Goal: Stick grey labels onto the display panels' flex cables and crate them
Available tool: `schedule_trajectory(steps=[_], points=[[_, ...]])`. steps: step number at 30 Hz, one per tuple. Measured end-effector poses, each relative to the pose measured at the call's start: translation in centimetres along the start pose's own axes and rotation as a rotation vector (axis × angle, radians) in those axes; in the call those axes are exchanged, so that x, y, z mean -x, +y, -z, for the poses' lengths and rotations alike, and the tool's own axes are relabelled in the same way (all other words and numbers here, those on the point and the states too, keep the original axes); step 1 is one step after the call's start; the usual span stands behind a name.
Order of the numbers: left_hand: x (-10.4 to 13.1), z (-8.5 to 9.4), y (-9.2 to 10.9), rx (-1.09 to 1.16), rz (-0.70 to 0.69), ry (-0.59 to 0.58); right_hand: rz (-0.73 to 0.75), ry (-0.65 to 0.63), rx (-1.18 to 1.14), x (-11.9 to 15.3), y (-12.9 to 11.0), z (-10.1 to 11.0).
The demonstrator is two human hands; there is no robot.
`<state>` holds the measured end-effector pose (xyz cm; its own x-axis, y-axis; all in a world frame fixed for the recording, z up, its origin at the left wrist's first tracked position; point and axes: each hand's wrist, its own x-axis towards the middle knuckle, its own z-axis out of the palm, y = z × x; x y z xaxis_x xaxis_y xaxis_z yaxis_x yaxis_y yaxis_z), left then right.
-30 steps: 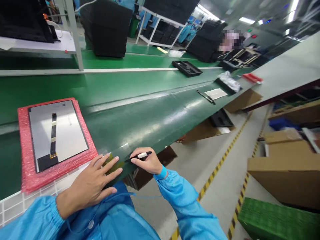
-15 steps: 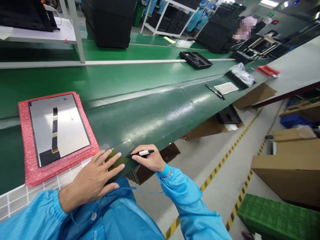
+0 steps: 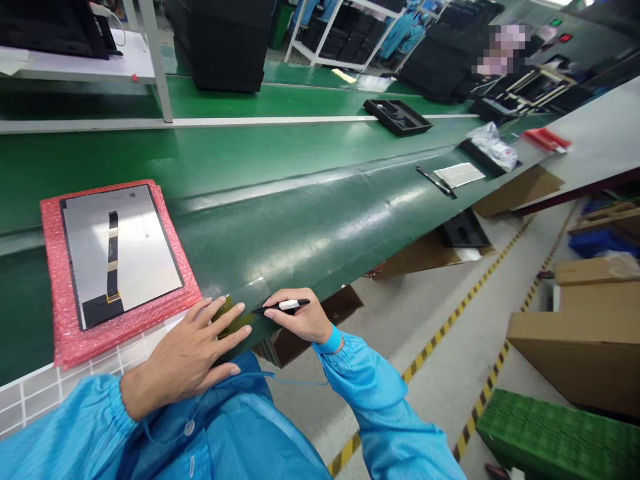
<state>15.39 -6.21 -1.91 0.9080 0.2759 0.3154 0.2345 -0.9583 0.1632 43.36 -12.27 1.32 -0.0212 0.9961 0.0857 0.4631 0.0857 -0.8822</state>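
My right hand [image 3: 303, 316] is closed around a black and white pen [image 3: 289, 305], its dark tip pointing left, low over the table's near edge. Flat and with fingers spread, my left hand [image 3: 193, 350] rests on a thin transparent sheet [image 3: 235, 318] with a yellowish part, just left of the pen tip. The fingers cover some of that sheet. To the left, a display panel [image 3: 140, 257] with a silvery back and a dark flex cable [image 3: 113, 250] lies on pink bubble wrap [image 3: 63, 333].
White grid-lined sheeting [image 3: 37, 395] lies at the near left. Further right are a black tray [image 3: 397, 118], dark tweezer-like tools [image 3: 436, 181] and a white sheet [image 3: 460, 175]. Cardboard boxes [image 3: 575, 333] and a green crate [image 3: 540, 427] stand on the floor at right.
The view has shifted slightly, so the background sits a little further right. Both hands and the pen keep nearly the same pose.
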Motion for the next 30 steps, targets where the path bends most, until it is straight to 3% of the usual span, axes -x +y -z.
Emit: schedule_trajectory(steps=[30], points=[[0.12,0.07,0.04,0.045,0.018,-0.045,-0.002,-0.009,0.052,-0.12,-0.05,0.2]])
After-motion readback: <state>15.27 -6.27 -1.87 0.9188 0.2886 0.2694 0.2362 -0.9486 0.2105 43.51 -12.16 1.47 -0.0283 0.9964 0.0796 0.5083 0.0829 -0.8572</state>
